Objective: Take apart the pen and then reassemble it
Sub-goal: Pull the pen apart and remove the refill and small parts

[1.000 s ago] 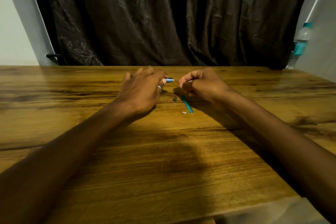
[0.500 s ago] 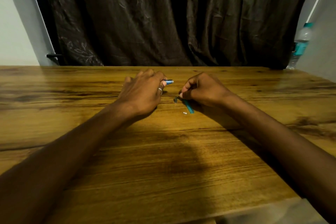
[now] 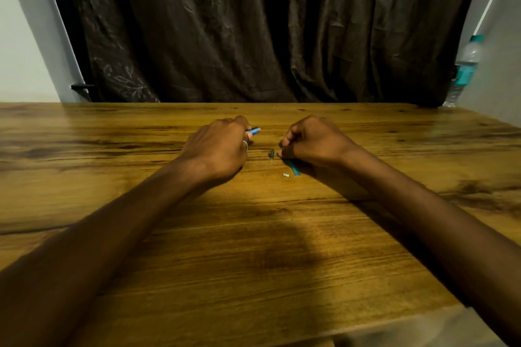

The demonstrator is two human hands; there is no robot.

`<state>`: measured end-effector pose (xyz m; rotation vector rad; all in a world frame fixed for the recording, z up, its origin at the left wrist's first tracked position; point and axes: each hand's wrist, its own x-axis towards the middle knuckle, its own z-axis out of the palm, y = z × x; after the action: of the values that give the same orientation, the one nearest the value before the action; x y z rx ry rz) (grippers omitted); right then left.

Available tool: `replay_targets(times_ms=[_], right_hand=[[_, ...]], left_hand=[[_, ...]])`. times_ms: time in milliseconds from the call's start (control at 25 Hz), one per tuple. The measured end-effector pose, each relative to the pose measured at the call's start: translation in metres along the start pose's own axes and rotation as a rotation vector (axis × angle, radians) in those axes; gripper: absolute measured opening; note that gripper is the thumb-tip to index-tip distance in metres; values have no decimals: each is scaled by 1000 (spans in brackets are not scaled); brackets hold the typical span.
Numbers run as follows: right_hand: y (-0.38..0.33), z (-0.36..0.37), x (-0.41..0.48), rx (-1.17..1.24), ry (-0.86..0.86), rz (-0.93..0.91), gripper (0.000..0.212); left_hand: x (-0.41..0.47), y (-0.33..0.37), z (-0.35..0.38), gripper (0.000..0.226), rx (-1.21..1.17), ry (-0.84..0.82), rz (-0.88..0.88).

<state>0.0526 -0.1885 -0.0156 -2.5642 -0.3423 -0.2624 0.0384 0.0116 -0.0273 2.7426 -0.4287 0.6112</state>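
Observation:
The pen lies in parts on the wooden table. My left hand is closed around the blue pen barrel, whose end sticks out to the right past my fingers. My right hand rests curled on the table, its fingertips pinched down on the upper end of a teal pen part that lies flat and is half hidden under the hand. A small dark piece sits just left of those fingertips. A tiny white piece lies loose beside the teal part.
A dark curtain hangs behind the table's far edge. A clear water bottle with a teal label stands at the far right corner by the wall. The table's near edge runs along the bottom right.
My right hand has come down from mid-air onto the table and closed its fingertips over the teal part's upper end. The left hand with the barrel has barely shifted.

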Motion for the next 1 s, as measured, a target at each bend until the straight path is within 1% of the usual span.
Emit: replay_targets(times_ms=[120,200,360,480,560,640,720,800,840,920,1000], right_hand=[[0,2,4,-83,42,4,7],[1,3,5,-96,57,23,9],[3,0,8,-65,87,51,16],[5,-4,8,-58,118,46,16],[5,-6,7,-12,102,36,16],[4,-10,7,124,91,60,18],[1,-13,6,310,103,126,16],[-4,-15,5,489,132,159,13],[-7,-15,5,581,156,156,13],[-14,-14,6,805,199,141,12],[-22,-11,7,1004,179,112,11]], left_hand=[[0,0,-1,22,-44,-9,-1],[0,1,-1,22,-61,-7,-4],[-2,4,-4,21,-104,-5,-18],[-3,7,-6,23,-126,1,-16],[-3,8,-8,24,-143,18,-22],[-3,11,-12,24,-199,18,-43],[-4,13,-15,23,-283,13,-72],[-4,16,-17,18,-387,9,-100],[-4,18,-17,15,-440,2,-110],[-2,21,-18,18,-556,-32,-121],[0,24,-18,22,-660,-68,-114]])
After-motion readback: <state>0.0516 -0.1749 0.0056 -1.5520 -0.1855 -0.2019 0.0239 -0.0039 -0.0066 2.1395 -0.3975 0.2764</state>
